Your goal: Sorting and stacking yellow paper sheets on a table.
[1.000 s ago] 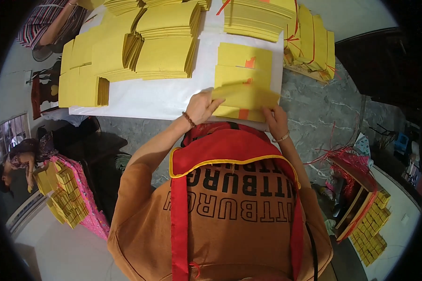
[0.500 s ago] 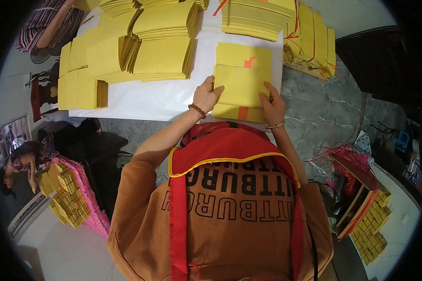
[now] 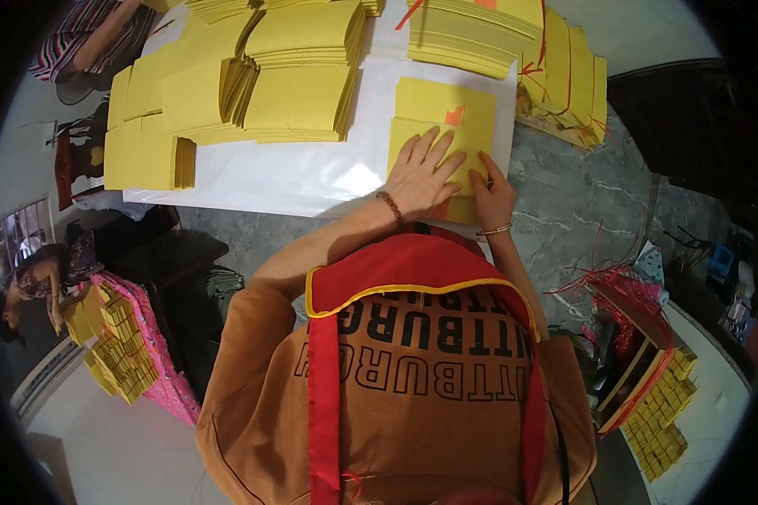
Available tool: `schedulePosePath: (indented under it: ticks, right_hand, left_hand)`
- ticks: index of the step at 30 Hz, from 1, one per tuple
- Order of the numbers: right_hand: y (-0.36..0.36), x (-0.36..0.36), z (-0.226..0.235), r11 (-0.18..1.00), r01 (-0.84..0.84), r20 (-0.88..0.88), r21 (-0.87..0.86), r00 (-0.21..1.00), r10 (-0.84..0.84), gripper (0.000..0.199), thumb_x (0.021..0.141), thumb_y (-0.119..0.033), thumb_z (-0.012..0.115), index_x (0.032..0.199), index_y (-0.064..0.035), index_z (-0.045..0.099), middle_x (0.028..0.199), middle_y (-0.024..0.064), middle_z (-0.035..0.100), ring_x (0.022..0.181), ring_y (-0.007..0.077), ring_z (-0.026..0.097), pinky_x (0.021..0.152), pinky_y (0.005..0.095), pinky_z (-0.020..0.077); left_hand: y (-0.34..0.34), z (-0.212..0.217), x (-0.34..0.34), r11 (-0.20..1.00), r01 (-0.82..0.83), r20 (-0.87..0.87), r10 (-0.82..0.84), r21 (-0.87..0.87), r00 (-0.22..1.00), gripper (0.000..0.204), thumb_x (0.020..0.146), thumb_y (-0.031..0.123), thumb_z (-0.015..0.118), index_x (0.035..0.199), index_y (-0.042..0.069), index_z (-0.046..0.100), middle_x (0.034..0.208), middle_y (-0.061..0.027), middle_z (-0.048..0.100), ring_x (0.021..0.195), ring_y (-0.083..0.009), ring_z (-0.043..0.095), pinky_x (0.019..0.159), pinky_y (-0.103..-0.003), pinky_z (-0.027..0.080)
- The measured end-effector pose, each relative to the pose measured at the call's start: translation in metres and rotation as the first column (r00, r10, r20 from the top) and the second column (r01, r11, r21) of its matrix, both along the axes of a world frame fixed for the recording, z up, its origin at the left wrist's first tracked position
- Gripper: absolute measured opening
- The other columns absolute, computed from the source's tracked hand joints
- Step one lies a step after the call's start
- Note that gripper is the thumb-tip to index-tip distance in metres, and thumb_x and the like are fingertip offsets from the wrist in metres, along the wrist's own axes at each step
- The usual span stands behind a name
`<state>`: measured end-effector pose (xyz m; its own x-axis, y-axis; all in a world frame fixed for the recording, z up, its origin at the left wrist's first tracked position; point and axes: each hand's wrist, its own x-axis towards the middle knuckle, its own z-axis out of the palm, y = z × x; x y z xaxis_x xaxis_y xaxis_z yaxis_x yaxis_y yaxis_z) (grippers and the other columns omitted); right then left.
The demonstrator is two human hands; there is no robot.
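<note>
Two overlapping yellow paper pieces (image 3: 408,139), one showing an orange patch near its top, lie at the right front of the white-covered table (image 3: 312,181). My left hand (image 3: 425,181) presses flat on the nearer piece, fingers spread, a brown bead bracelet on its wrist. At the same piece's right edge is my right hand (image 3: 495,192), its thumb and forefinger closed at the paper; its other fingers are partly hidden. Part of another orange patch shows below my left hand.
Stacks of folded yellow paper (image 3: 299,97) fill the table's left and back. Another stack (image 3: 472,38) stands behind my work. Red-tied yellow bundles (image 3: 577,84) sit off the right edge. Another person's arm (image 3: 101,38) shows at far left; a red-edged wooden rack (image 3: 640,379) stands at right.
My left hand has left the paper's left edge and moved right onto its top, its fingers now spread flat. My right hand stays at the right edge.
</note>
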<state>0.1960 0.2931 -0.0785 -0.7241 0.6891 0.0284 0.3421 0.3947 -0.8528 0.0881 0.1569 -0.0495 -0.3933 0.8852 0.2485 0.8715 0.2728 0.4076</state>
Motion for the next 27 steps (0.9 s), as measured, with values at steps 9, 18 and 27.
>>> schedulePosePath:
  ticks: [9, 18, 27]
  right_hand:
    - [-0.020, 0.000, 0.021, 0.665, -0.196, 0.206, 0.721, 0.976, 0.064, 0.046, 0.087, -0.038, 0.053, 0.126, -0.0138, 0.050, 0.128, 0.0134, 0.049, 0.113, 0.0294, 0.049, 0.090, 0.0486, 0.0364]
    - [-0.022, 0.010, -0.031, 0.710, -0.465, 0.433, 0.530, 0.868, 0.245, 0.070, 0.091, -0.059, 0.021, 0.141, -0.0106, 0.024, 0.145, 0.0109, 0.026, 0.135, 0.0272, 0.025, 0.103, 0.0605, 0.0160]
    - [-0.026, 0.000, -0.026, 0.540, -0.546, 0.537, 0.640, 0.821, 0.193, 0.067, 0.092, -0.057, 0.018, 0.140, -0.0102, 0.026, 0.145, 0.0108, 0.027, 0.135, 0.0306, 0.023, 0.099, 0.0650, 0.0162]
  left_hand:
    - [-0.008, -0.034, 0.000, 0.999, 0.030, -0.121, -0.034, -0.037, 0.992, 0.054, 0.066, 0.028, 0.058, 0.114, 0.005, 0.056, 0.126, -0.0200, 0.045, 0.121, -0.0373, 0.039, 0.100, -0.049, 0.031]
    - [-0.010, -0.054, 0.003, 0.963, -0.037, 0.260, -0.035, 0.267, 0.965, 0.043, 0.076, 0.020, 0.052, 0.116, 0.002, 0.047, 0.126, -0.0172, 0.043, 0.123, -0.0344, 0.034, 0.103, -0.048, 0.024]
    - [-0.029, -0.028, 0.004, 0.997, 0.069, -0.013, -0.069, 0.047, 0.998, 0.044, 0.075, 0.019, 0.053, 0.116, 0.004, 0.050, 0.111, -0.0109, 0.050, 0.100, -0.0265, 0.046, 0.081, -0.035, 0.037]
